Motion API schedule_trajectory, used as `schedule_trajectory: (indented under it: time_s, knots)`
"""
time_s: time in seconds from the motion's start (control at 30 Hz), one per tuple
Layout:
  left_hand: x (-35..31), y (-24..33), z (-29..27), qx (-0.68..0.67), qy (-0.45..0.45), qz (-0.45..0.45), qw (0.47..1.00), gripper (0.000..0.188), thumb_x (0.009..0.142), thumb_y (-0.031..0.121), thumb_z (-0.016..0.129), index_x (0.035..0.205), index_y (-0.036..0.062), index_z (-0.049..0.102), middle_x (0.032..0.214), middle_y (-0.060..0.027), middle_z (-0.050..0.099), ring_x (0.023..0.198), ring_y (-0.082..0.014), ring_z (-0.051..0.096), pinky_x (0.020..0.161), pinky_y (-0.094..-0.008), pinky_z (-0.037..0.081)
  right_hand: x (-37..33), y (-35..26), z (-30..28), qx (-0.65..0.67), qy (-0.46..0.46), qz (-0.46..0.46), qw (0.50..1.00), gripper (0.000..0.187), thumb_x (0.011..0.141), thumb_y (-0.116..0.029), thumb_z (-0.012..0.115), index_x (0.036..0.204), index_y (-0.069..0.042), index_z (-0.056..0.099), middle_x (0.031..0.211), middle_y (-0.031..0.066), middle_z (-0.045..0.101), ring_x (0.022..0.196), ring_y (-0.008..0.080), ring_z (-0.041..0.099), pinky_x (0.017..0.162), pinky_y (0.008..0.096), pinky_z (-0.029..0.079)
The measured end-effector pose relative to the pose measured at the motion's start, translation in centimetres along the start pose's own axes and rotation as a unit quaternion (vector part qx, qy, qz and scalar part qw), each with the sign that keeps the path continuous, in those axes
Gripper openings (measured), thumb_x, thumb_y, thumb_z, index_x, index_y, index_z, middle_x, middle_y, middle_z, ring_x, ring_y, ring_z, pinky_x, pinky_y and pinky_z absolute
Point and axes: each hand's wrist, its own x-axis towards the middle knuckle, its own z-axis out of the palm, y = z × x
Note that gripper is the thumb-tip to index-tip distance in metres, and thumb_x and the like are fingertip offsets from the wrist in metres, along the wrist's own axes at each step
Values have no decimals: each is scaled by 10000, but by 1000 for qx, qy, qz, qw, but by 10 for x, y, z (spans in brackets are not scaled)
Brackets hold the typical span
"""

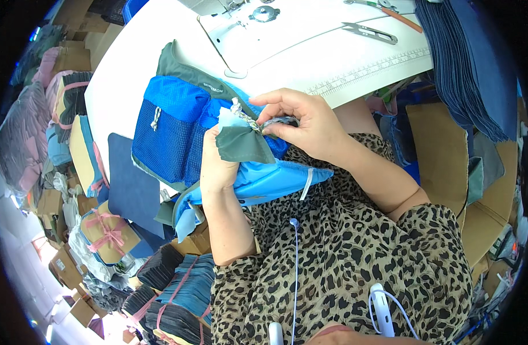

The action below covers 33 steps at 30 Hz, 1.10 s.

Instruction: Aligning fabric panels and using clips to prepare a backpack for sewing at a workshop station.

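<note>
Leopard-print cloth (333, 270) lay nearest us, thin and loosely creased, a smooth white device (382, 310) resting on it. At far left, flat stacked pieces (97, 227) were bound with pink strips, probably so the layers would not slide. Next came our blue bag (160, 132), partly on the white counter (131, 69), partly over our lap, perhaps so the counter bore some weight; its mesh looked limp and fine-holed. Our left hand (213, 164) held it behind a crisp grey-green flap (244, 145), seemingly steadying that edge; cloth hid its fingers, so we could not tell their grip. Beside a knobbly pale cord (245, 115), our right hand (310, 123) pinched a narrow greyish piece (284, 121) between its fingers. Farther right lay metal snips (370, 33), seemingly kept handy, then thin navy panels (454, 63), their edges fanned.
</note>
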Motion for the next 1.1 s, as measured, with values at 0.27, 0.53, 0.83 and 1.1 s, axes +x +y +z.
schedule_trajectory:
  time_s: [0.27,0.53,0.83,1.1]
  knots:
    - [1,-9,-10,-15,41,-6,999,257,781,114,655,978,-30,578,832,-143,643,665,-217,640,608,-312,542,-4,10,11,-13,85,-53,995,335,763,27,613,1086,-56,593,865,84,651,806,148,647,708,255,517]
    - [2,-8,-10,-50,32,-11,998,274,774,135,672,979,-24,582,820,-140,645,673,-212,642,611,-307,542,-2,6,12,-182,102,-158,965,353,755,4,626,1087,-107,582,906,81,629,815,198,648,661,271,522]
    - [5,-9,-7,-47,40,-7,998,299,755,140,699,985,-12,584,865,-117,638,708,-187,636,614,-302,544,-2,15,14,40,82,-84,992,448,722,66,637,1143,-67,560,910,76,608,847,150,628,741,268,500]
    - [4,-12,-12,-67,43,-7,997,286,749,145,705,963,-7,593,847,-120,640,708,-193,635,614,-306,542,-2,18,18,-7,89,-140,986,483,715,88,625,1163,-75,547,900,57,558,804,122,587,744,243,486]
